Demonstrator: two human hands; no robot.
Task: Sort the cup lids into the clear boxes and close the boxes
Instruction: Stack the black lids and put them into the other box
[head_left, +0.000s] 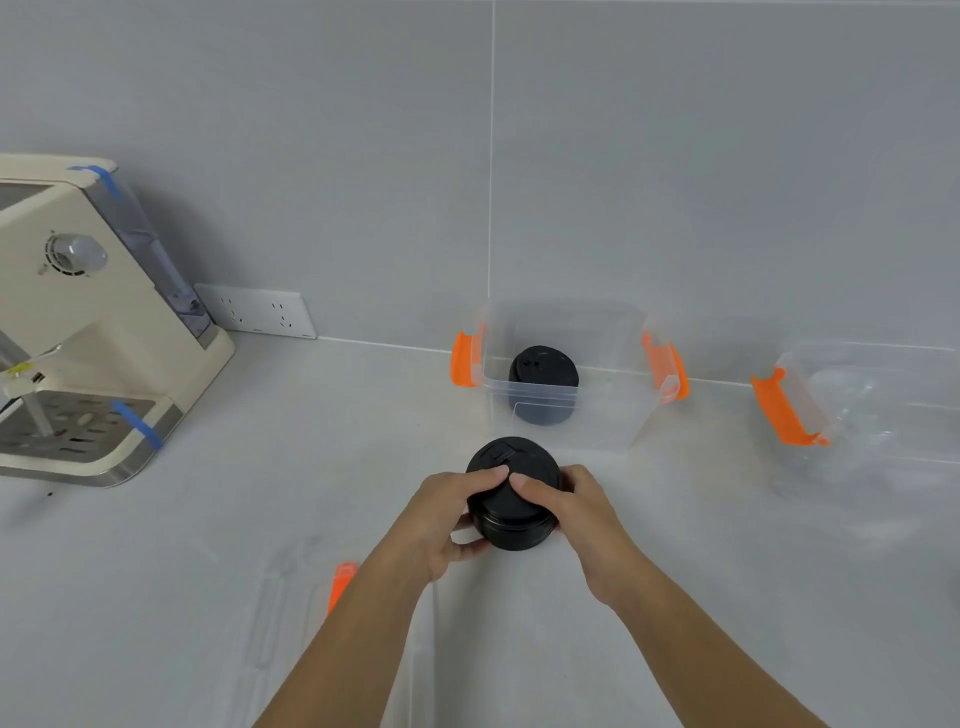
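You had both hands on a stack of black cup lids (511, 512): your left hand (441, 519) cupped its left side with the thumb laid over the top, and your right hand (582, 525) closed around its right side, thumb also on top, the two thumbs nearly meeting. Each hand was clamped on the stack, which sat low over the pale tabletop (208, 571); whether it rested on the surface or was just lifted could not be told.

The relation that mattered was straight ahead. The open clear box (566, 415) with orange latches stood directly beyond the stack, away from you, near it but not touching, and it already held another stack of black lids (543, 384) toward its left half. The stack in your hands stood upright, its axis vertical, so the likely move was a short forward lift over the near wall, set down to the right of the lids already inside. Neither hand was nearer; both were equally placed.

A second clear box (852, 415) stood well off to the right. An orange-edged clear piece (340, 584) lay near your left forearm, probably a box cover. A cream coffee machine (88, 322) stood far left.
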